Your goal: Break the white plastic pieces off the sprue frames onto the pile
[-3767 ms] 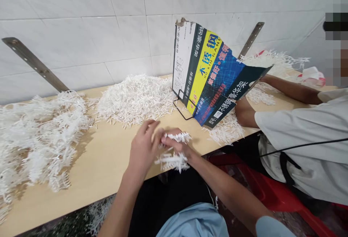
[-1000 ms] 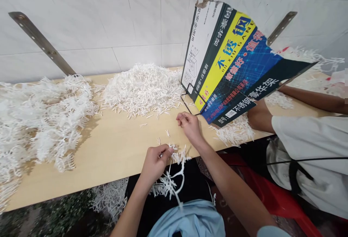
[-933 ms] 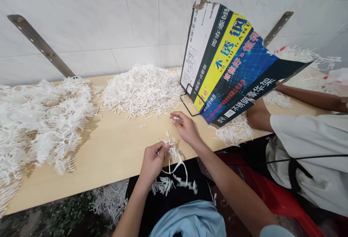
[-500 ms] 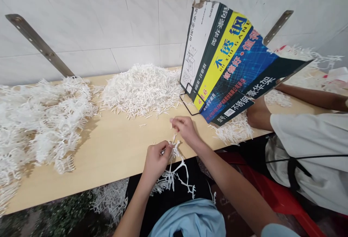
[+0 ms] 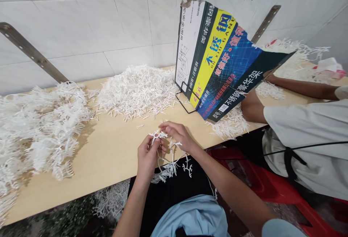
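Note:
My left hand (image 5: 148, 153) pinches a white branched plastic strand (image 5: 156, 135) between thumb and fingers, just above the table's front edge. Close beside it, the fingertips of my right hand (image 5: 178, 135) are closed on the strand's upper end; the exact grip is partly hidden. More of the white branching (image 5: 170, 170) dangles below my hands, over my lap. Beyond them, against the wall, lies a heap of small white plastic pieces (image 5: 136, 92). A larger tangle of white branched strands (image 5: 51, 132) covers the table's left side.
A printed cardboard sheet (image 5: 214, 63) leans upright on a black wire stand (image 5: 186, 103), dividing the table (image 5: 108, 157). Behind it, another person's arm (image 5: 307, 86) reaches over more white pieces (image 5: 230, 124). Metal brackets (image 5: 35, 54) are at the wall. A red stool (image 5: 272, 186) stands at right.
Both hands have come closer together and shifted slightly left. My right hand has moved down to the strand, and the strand in my left hand is turned upward. The camera view has shifted a little.

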`<move>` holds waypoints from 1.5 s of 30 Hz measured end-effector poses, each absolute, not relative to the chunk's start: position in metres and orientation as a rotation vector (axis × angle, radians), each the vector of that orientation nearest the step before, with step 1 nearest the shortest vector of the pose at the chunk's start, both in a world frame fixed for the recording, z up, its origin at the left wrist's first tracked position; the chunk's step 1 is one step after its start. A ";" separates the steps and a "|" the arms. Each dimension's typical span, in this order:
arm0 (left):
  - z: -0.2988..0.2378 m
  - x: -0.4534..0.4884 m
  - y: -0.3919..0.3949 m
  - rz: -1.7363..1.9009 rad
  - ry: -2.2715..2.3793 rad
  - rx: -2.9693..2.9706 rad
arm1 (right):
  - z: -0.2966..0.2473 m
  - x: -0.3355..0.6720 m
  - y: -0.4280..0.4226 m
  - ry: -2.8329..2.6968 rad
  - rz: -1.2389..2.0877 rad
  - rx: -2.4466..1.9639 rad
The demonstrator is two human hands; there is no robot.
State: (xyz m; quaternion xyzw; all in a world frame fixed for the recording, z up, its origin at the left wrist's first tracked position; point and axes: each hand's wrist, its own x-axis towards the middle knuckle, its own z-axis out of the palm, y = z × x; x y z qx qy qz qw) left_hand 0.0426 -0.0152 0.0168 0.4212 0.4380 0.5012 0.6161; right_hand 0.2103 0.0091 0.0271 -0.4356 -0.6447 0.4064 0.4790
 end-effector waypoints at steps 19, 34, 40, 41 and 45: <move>0.016 0.083 -0.015 1.265 1.250 1.282 | 0.007 0.206 0.010 -0.979 1.035 -1.189; 0.006 0.068 -0.014 1.519 0.998 0.973 | 0.018 0.211 0.019 -1.505 0.430 -1.220; 0.007 0.066 -0.011 1.582 1.004 0.770 | 0.019 0.208 0.003 -1.738 0.727 -1.063; 0.008 0.067 -0.011 1.597 0.982 0.791 | 0.019 0.207 0.003 -1.782 0.730 -1.078; 0.011 0.070 -0.011 1.609 0.922 0.824 | 0.025 0.205 0.004 -1.788 0.844 -1.077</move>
